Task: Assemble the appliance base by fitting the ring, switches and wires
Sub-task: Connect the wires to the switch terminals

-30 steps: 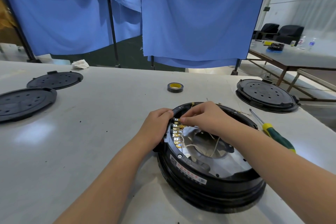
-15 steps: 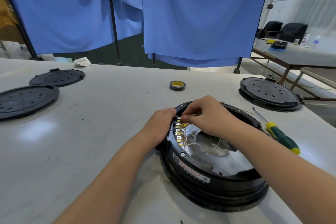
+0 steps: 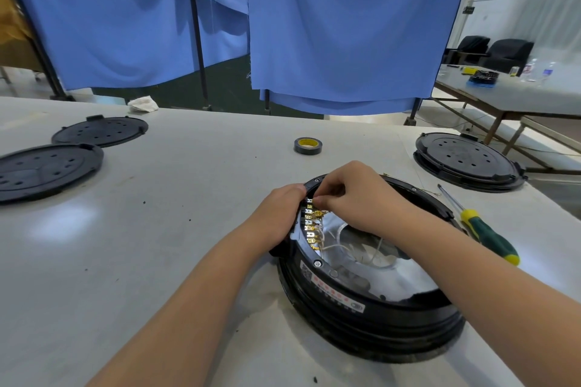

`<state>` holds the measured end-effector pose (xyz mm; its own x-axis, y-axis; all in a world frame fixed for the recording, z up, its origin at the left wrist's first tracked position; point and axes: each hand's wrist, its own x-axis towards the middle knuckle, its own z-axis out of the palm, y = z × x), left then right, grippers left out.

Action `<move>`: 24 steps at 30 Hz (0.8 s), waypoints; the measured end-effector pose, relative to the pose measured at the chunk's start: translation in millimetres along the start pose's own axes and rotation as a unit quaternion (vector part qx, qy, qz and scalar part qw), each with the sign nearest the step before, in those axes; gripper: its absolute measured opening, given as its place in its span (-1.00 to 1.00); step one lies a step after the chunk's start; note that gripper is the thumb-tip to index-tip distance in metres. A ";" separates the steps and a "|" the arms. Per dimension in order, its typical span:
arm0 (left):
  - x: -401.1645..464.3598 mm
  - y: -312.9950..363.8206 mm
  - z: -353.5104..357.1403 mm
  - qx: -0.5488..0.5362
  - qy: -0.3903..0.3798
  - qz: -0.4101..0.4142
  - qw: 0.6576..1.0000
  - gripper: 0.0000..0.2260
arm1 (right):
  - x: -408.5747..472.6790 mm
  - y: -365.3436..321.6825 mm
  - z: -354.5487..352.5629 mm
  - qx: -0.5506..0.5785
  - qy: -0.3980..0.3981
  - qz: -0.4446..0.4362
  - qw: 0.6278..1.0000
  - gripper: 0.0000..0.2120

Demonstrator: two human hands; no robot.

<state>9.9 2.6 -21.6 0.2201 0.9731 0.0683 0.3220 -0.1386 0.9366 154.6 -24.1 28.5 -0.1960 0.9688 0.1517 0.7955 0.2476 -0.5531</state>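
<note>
Head view: wiring step, both hands at the terminal row on the appliance base (image 3: 371,308), lower right of centre on the tabletop (image 3: 157,229).
Left hand (image 3: 278,217) curls round the base's left rim, bracing it. Right hand (image 3: 352,195) has a closed fingertip grip on something small at the top brass terminal (image 3: 309,202), likely a wire end; too small to confirm. Next: seat it squarely, then the terminals below. Screwdriver (image 3: 485,234) lies at right, unused.

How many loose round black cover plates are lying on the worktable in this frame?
3. Two lie at the far left: one nearer the curtain, one at the frame edge. The third sits at the far right, beyond the screwdriver. None looks hidden.
</note>
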 end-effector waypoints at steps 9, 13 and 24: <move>-1.3 2.1 0.4 -0.003 0.003 0.008 1.000 -0.65 | -0.7 0.8 -0.8 0.013 0.004 0.004 1.000 -0.89; -1.4 1.7 0.0 -0.001 -0.001 0.014 1.000 -0.66 | 0.8 -0.4 -1.1 -0.008 -0.006 -0.015 1.000 -0.91; 0.3 0.0 0.0 -0.009 -0.001 0.005 1.000 -0.69 | 0.4 0.2 2.4 -0.005 0.011 -0.017 1.000 -0.90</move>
<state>10.0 2.9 -21.6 0.2256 0.9712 0.0773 0.3024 -0.1452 0.9420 153.3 -23.6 26.5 -0.2103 0.9594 0.1878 0.7948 0.2797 -0.5386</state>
